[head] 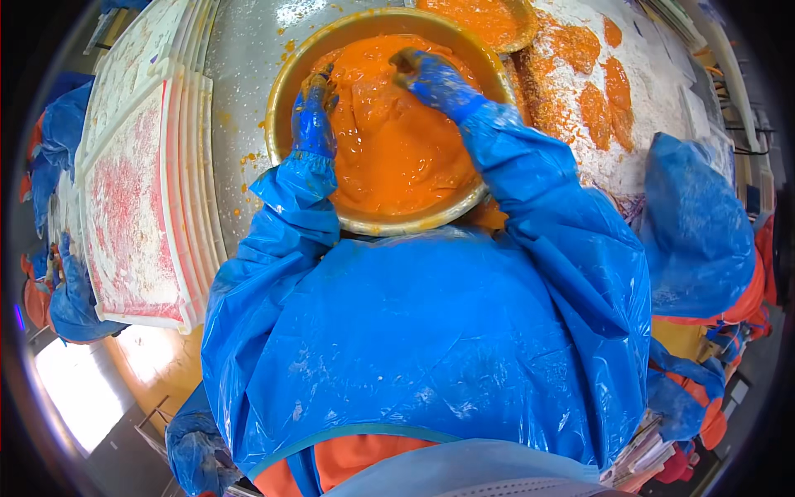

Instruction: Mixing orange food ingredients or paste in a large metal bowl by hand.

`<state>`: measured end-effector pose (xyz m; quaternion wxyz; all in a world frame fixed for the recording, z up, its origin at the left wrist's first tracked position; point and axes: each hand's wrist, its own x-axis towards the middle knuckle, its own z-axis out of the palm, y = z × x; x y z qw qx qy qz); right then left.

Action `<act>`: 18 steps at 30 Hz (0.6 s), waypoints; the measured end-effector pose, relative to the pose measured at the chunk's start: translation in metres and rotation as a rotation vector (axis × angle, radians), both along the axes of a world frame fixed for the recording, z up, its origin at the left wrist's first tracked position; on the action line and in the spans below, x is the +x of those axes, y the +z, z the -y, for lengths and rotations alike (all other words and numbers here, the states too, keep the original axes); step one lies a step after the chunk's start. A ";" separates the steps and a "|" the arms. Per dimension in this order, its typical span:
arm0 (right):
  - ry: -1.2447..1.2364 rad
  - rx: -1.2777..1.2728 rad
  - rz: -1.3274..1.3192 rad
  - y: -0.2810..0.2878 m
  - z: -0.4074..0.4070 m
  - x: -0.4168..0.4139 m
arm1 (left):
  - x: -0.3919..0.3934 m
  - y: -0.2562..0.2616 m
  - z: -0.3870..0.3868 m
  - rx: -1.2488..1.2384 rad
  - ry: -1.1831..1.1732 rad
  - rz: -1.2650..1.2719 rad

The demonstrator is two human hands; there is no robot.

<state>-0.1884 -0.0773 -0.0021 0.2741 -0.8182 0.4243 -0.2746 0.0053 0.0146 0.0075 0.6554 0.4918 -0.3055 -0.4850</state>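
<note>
A large round metal basin (275, 127) stands before me, filled with thick, glossy orange batter (404, 168). Soft, coated pieces show as lumps in it, but what they are I cannot tell. My left hand (315, 112), in a blue glove smeared with batter, is at the basin's left inner side with its fingertips by the batter. Over the far right part of the batter is my right hand (431, 77), gloved the same way, its fingers curled. Whether either hand grips a piece is hidden by the fingers and the coating.
A second basin of orange batter (478, 22) stands beyond. To the right, flat orange-coated pieces (596, 115) lie on white powder or crumbs (652, 81). Powdered plastic trays (133, 205) are stacked at left on the splattered metal table (239, 87). A blue-sleeved co-worker (695, 230) is close at right.
</note>
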 end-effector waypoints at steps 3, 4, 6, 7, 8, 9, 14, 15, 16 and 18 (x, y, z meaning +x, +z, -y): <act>0.036 0.089 -0.444 0.004 0.006 0.025 | -0.002 0.005 -0.003 -0.005 -0.018 0.018; 0.103 0.134 -0.444 -0.005 0.013 0.026 | -0.005 0.007 0.000 -0.005 -0.031 0.010; 0.177 0.162 -0.372 -0.014 0.025 0.015 | -0.005 0.008 0.002 -0.007 -0.030 -0.001; 0.256 0.198 -0.302 -0.011 0.025 0.010 | -0.004 0.006 0.002 -0.012 -0.030 -0.022; 0.204 0.097 -0.186 -0.008 0.026 0.005 | -0.003 0.005 0.001 -0.016 -0.033 -0.044; 0.225 0.096 -0.197 0.004 0.024 0.002 | 0.000 0.003 -0.001 -0.017 -0.012 -0.053; 0.110 -0.029 0.270 0.066 0.009 -0.018 | 0.005 0.004 -0.004 -0.039 -0.007 -0.024; 0.105 -0.029 0.266 0.067 0.002 -0.022 | 0.003 0.006 -0.003 -0.039 -0.011 -0.028; 0.130 -0.181 0.120 0.066 -0.005 -0.026 | 0.002 0.008 -0.002 -0.032 -0.014 -0.015; 0.154 -0.331 -0.033 0.055 -0.010 -0.037 | 0.000 0.010 -0.001 -0.026 -0.019 -0.006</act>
